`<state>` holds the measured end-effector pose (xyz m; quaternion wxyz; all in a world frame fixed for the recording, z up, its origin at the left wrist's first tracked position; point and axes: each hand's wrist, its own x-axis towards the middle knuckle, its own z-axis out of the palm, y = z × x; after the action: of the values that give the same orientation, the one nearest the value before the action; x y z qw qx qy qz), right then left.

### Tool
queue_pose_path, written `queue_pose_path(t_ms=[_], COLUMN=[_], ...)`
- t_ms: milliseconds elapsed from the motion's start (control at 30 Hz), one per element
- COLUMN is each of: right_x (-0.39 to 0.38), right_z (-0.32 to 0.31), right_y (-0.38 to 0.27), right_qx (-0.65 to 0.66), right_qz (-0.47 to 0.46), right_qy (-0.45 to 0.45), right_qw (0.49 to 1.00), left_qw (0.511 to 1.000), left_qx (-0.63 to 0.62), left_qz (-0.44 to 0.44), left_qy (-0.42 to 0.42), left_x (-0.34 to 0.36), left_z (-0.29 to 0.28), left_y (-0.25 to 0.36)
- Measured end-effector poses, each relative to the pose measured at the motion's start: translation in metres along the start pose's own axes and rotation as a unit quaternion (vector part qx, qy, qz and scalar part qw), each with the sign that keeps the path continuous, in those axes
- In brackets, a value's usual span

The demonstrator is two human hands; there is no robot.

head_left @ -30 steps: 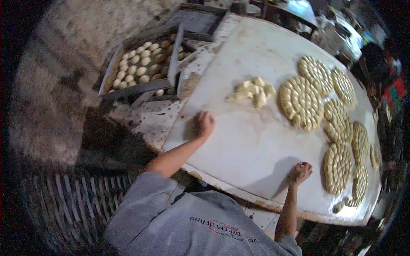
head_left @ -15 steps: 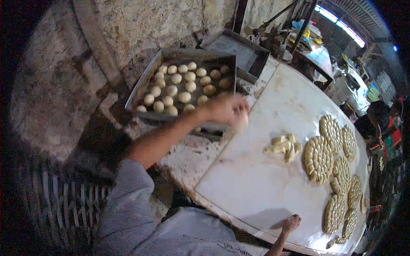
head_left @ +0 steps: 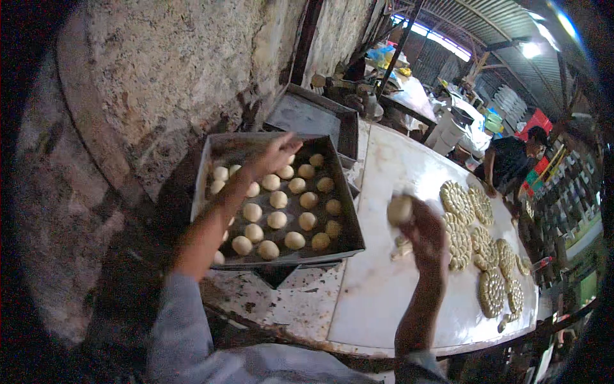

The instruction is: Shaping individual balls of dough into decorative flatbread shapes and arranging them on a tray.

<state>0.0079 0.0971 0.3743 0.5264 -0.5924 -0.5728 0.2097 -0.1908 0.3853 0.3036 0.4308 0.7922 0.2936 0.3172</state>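
My left hand [head_left: 274, 155] reaches over the far part of a dark metal tray [head_left: 338, 192] that holds several pale dough balls [head_left: 276, 219] in rows; its fingers are spread and hold nothing. My right hand [head_left: 423, 230] is raised above the white round table [head_left: 384, 288] and grips one dough ball [head_left: 400, 209]. A small heap of dough pieces [head_left: 401, 246] lies on the table just behind that hand.
Several round patterned pastries [head_left: 458, 240] lie along the table's right side. A second, empty metal tray [head_left: 313, 116] stands behind the first. A rough stone wall [head_left: 166, 70] rises at the left. A person in a dark shirt [head_left: 508, 160] stands past the table.
My left hand has moved from the tray's near edge to over its far part. My right hand has lifted off the table's front and now holds a dough ball.
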Motion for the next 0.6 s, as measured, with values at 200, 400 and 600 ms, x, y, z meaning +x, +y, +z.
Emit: queue_pose_path(t_ms=[200,400,600], right_x=[0.201,0.120,-0.162], right_z=[0.109,0.095,-0.105], right_y=[0.011,0.168,0.340], right_qx=[-0.174,-0.267,-0.579], right_qz=[-0.268,-0.076,0.045], right_qy=[0.383,0.204,0.357], right_qw=[0.867,0.939,0.732], left_qw=[0.882,0.887,0.879], left_qx=[-0.240,-0.342,-0.185], left_qz=[0.119,0.022,-0.203], left_qy=[-0.387,-0.309,-0.389], left_x=[-0.213,-0.271,-0.274], left_z=[-0.036,0.075,0.267], left_y=[0.081,0.024,0.000])
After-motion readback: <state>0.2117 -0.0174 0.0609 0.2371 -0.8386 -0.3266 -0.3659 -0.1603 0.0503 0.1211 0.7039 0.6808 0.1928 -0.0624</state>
